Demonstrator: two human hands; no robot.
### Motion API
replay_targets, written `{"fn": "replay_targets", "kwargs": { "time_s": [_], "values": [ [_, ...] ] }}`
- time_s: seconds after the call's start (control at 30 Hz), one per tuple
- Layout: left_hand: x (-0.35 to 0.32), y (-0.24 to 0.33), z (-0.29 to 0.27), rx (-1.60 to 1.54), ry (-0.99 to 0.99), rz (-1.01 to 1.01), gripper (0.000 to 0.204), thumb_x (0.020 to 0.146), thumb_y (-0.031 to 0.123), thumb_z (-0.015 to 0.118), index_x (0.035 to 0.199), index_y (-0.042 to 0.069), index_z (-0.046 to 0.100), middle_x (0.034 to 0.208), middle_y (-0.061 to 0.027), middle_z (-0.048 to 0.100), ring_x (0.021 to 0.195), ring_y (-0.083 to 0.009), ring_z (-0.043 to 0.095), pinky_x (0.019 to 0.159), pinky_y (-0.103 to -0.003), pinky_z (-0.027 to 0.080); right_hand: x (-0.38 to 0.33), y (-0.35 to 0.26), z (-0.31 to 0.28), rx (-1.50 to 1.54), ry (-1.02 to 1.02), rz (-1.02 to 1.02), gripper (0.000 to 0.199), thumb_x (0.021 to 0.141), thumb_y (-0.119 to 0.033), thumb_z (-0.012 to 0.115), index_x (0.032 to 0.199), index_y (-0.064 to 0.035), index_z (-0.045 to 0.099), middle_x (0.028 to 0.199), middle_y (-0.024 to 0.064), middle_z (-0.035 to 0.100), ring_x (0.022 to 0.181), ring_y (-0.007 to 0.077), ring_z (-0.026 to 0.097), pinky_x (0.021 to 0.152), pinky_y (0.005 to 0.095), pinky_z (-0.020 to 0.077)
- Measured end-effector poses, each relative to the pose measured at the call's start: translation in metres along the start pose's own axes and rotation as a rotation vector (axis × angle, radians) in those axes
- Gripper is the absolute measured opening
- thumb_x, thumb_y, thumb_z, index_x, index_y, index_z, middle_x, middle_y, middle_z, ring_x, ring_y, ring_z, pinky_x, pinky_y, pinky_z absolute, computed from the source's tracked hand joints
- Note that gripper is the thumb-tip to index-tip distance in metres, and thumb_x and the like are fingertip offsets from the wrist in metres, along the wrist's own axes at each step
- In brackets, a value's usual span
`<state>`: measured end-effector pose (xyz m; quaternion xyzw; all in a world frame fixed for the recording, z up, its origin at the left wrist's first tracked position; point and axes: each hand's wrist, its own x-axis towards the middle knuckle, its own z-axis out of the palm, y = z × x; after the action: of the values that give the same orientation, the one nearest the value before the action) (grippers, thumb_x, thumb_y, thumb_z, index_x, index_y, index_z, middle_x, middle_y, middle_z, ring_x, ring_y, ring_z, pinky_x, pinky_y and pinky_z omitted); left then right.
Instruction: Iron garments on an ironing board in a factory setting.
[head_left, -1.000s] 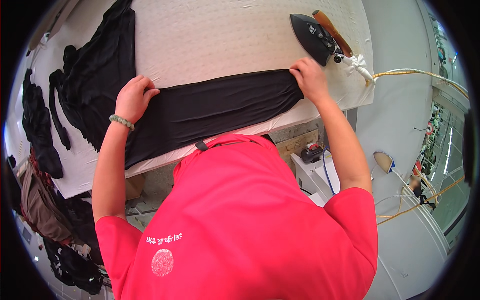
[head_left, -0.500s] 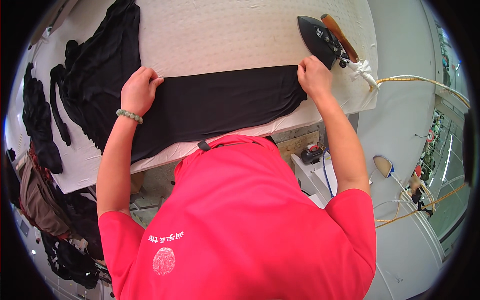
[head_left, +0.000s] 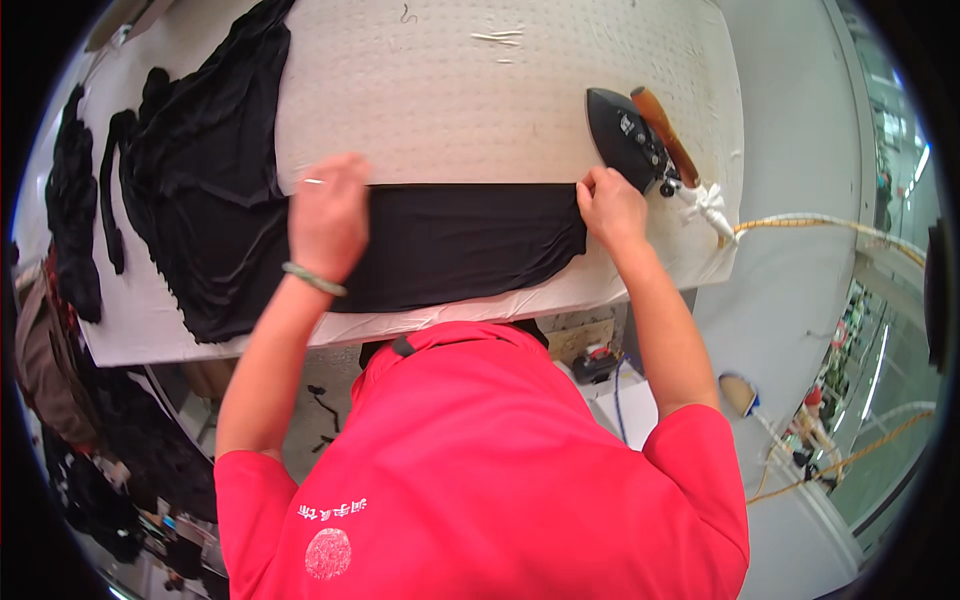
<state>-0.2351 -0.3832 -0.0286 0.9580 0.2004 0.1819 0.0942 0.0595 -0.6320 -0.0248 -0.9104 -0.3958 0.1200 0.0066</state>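
Observation:
A black garment (head_left: 215, 170) lies on the pale padded ironing table (head_left: 450, 110), its long sleeve (head_left: 465, 245) stretched flat from left to right along the near side. My right hand (head_left: 613, 207) is closed, fingertips pinching the far corner of the sleeve's right end. Over the upper edge of the sleeve, toward its left part, my left hand (head_left: 332, 218) is smeared by motion; its fingers cannot be read. Just beyond my right hand rests a black iron (head_left: 622, 135) with a brown wooden handle (head_left: 664, 135), its soleplate down on the table.
A hose (head_left: 830, 222) runs right from the iron, past a white cloth tie (head_left: 708, 203). Another black piece (head_left: 72, 215) lies along the table's left edge. Dark clothes (head_left: 60, 370) hang below on the left. A small dark motor (head_left: 594, 364) sits under the table's front edge.
My left hand has come off its grip on the sleeve's upper edge and moved right. The right hand keeps hold of the sleeve's end. The whole view has shifted a little.

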Motion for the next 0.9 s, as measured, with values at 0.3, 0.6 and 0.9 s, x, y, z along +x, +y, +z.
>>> {"fn": "replay_targets", "kwargs": {
  "time_s": [0.3, 0.6, 0.9],
  "values": [
    [0.032, 0.226, 0.104, -0.176, -0.220, 0.097, 0.045, 0.094, 0.016, 0.050, 0.136, 0.000, 0.057, 0.152, -0.0174, 0.049, 0.142, -0.0299, 0.046, 0.119, -0.053, 0.031, 0.011, 0.020, -0.002, 0.063, -0.090, -0.179, 0.014, 0.090, -0.022, 0.069, 0.093, -0.0085, 0.068, 0.093, 0.0094, 0.070, 0.087, 0.0316, 0.069, 0.075, 0.0442, 0.0552],
    [0.044, 0.264, 0.112, -0.015, -0.293, -0.004, 0.047, 0.095, 0.017, 0.050, 0.139, 0.000, 0.051, 0.152, -0.0197, 0.048, 0.144, -0.0316, 0.043, 0.117, -0.054, 0.033, 0.059, 0.077, -0.074, 0.182, 0.383, -0.218, 0.041, 0.088, -0.025, 0.074, 0.124, -0.0084, 0.067, 0.105, 0.0087, 0.072, 0.101, 0.0311, 0.068, 0.084, 0.0399, 0.0542],
    [0.044, 0.281, 0.117, 0.094, -0.284, -0.042, 0.044, 0.095, 0.019, 0.050, 0.135, 0.002, 0.052, 0.147, -0.0211, 0.053, 0.136, -0.0309, 0.049, 0.109, -0.051, 0.041, 0.102, -0.001, -0.070, 0.007, -0.031, -0.600, 0.052, 0.085, -0.038, 0.073, 0.132, -0.0171, 0.064, 0.099, 0.0167, 0.074, 0.093, 0.0358, 0.071, 0.081, 0.0451, 0.0559]
  ]
}}
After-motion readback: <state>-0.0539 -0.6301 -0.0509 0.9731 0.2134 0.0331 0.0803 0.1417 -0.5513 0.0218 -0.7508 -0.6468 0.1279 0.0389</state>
